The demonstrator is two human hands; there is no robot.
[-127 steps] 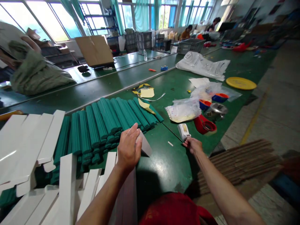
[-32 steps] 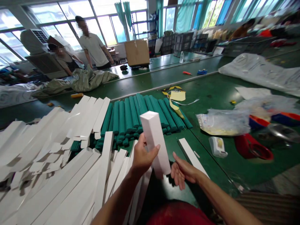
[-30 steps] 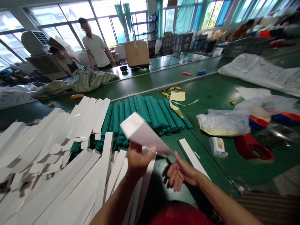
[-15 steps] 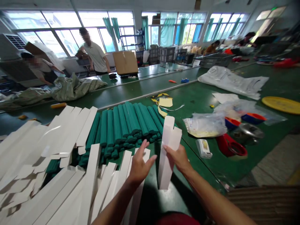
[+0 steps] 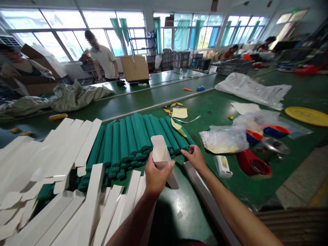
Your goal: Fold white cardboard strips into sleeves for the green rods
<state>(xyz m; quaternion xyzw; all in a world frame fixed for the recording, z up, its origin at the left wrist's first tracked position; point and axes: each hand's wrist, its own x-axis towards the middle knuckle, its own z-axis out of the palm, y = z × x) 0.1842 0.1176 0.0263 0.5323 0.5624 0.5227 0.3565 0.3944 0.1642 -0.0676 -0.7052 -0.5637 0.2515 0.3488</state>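
Through my remote feed I note windows (image 5: 63, 18) along the far wall (image 5: 115, 5), bright with daylight. Teal curtains (image 5: 181, 34) hang at several. A metal shelf (image 5: 143, 38) stands before one. Long green tables (image 5: 143, 94) extend across the room. Grey floor (image 5: 294, 191), marked with a yellow stripe (image 5: 320, 194), shows at right.

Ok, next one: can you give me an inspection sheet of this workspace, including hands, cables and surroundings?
Surface: green tabletop, glossy, with light reflections.
Job's things: white box held open end up, flap raised; green rods stacked beyond it; white cartons piled at left.
Clutter: clear plastic bag, white tape dispenser, red tool, yellow disc.
Hands: left hand grips the white box; right hand is by the green rods' ends, contact unclear.
Cables: nothing seen.
Surroundings: people and a cardboard box beyond, windows behind.
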